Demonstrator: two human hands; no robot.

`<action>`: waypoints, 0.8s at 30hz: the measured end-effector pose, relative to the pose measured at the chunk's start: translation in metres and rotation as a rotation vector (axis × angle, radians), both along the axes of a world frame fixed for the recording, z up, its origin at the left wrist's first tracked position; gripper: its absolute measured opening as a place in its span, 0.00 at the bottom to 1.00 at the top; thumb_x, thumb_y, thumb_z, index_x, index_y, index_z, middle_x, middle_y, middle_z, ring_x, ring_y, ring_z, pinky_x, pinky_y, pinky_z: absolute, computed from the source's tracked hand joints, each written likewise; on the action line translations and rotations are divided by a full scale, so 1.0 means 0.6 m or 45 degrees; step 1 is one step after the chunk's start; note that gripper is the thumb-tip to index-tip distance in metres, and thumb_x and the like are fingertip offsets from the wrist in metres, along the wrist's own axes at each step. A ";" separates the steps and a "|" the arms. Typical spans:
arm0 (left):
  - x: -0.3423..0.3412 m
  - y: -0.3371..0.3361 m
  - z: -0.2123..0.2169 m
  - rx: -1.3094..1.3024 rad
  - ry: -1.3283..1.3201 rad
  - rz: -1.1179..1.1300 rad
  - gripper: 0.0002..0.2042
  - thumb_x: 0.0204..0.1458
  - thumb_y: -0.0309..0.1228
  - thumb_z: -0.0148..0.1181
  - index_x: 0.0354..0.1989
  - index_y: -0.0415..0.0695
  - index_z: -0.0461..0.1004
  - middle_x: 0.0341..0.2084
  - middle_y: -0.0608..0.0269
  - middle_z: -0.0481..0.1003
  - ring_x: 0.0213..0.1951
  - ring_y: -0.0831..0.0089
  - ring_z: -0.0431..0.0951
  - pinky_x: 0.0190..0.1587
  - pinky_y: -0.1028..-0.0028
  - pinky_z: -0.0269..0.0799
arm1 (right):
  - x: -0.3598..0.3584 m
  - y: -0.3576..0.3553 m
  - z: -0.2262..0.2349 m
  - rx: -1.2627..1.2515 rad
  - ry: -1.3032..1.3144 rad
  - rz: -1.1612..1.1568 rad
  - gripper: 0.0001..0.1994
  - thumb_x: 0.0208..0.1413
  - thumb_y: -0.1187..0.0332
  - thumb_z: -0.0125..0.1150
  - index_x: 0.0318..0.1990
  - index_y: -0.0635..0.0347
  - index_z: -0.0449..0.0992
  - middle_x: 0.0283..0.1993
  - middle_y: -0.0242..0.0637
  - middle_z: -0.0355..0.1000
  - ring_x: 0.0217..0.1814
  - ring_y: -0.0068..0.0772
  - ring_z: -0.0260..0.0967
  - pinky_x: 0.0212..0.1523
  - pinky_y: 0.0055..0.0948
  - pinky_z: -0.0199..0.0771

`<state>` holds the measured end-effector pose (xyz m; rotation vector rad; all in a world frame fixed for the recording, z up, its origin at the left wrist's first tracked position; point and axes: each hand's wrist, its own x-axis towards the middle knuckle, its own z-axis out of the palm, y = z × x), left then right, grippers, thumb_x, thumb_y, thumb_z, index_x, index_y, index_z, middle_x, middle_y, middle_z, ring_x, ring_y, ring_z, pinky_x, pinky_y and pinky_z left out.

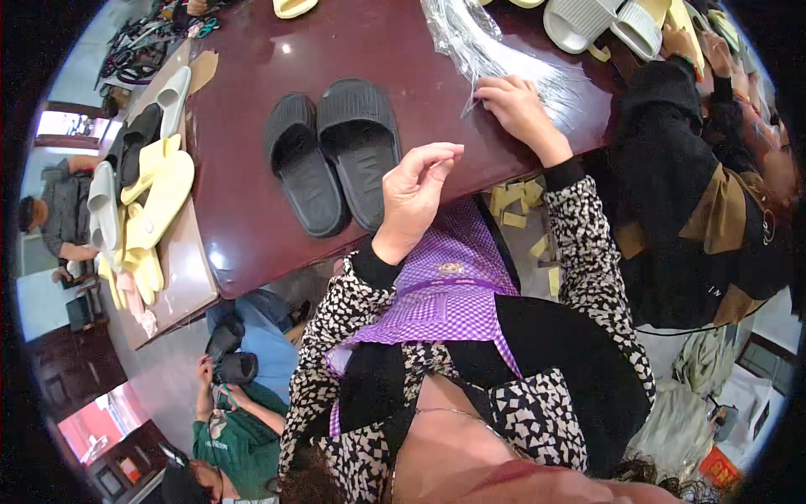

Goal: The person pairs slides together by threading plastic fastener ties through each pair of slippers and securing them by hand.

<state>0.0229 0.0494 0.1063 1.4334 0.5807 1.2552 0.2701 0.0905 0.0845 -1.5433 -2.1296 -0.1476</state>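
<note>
Right now the clear plastic bags (495, 50) are lying in the upper middle of the frame, the right hand (520, 109) pinching one bag's edge between closed fingers. Lower, at centre, the left hand (416, 189) is hovering with thumb and fingertips together, gripping nothing visible. Just left, black slippers (332, 155) are resting on the dark red table (243, 210); yellow slippers (155, 197) are piling at the left edge.

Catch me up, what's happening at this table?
A person sits at a dark red table. Their right hand pinches the edge of a stack of clear plastic bags. Their left hand is raised, empty, thumb and fingertips closed together. A pair of black slide sandals lies side by side in front. Yellow and white slides are piled at the table's left.
</note>
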 end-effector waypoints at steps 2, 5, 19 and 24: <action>-0.008 -0.003 -0.007 -0.035 -0.043 0.024 0.05 0.55 0.20 0.56 0.38 0.37 0.74 0.38 0.60 0.78 0.40 0.77 0.77 0.45 0.79 0.72 | 0.016 0.010 -0.018 -0.055 -0.051 -0.056 0.11 0.51 0.69 0.57 0.43 0.52 0.77 0.50 0.27 0.73 0.51 0.36 0.66 0.51 0.35 0.62; -0.023 -0.001 -0.018 -0.003 -0.012 0.012 0.05 0.56 0.20 0.54 0.40 0.37 0.72 0.40 0.56 0.77 0.42 0.73 0.77 0.47 0.76 0.72 | 0.035 0.018 -0.038 -0.013 -0.039 -0.088 0.10 0.51 0.70 0.57 0.42 0.52 0.77 0.50 0.28 0.73 0.52 0.36 0.66 0.51 0.35 0.62; -0.030 -0.012 -0.045 -0.096 -0.024 0.067 0.05 0.56 0.20 0.55 0.39 0.37 0.73 0.37 0.61 0.79 0.39 0.77 0.77 0.44 0.80 0.71 | -0.024 0.013 0.000 0.138 -0.258 0.038 0.12 0.52 0.71 0.56 0.45 0.52 0.75 0.54 0.29 0.71 0.56 0.36 0.64 0.55 0.36 0.62; -0.047 -0.022 -0.041 -0.068 -0.037 0.109 0.04 0.56 0.20 0.54 0.39 0.37 0.73 0.36 0.60 0.78 0.38 0.77 0.77 0.44 0.79 0.71 | 0.014 0.029 -0.057 -0.161 -0.186 0.035 0.14 0.53 0.69 0.56 0.48 0.51 0.74 0.56 0.29 0.70 0.61 0.36 0.62 0.57 0.36 0.61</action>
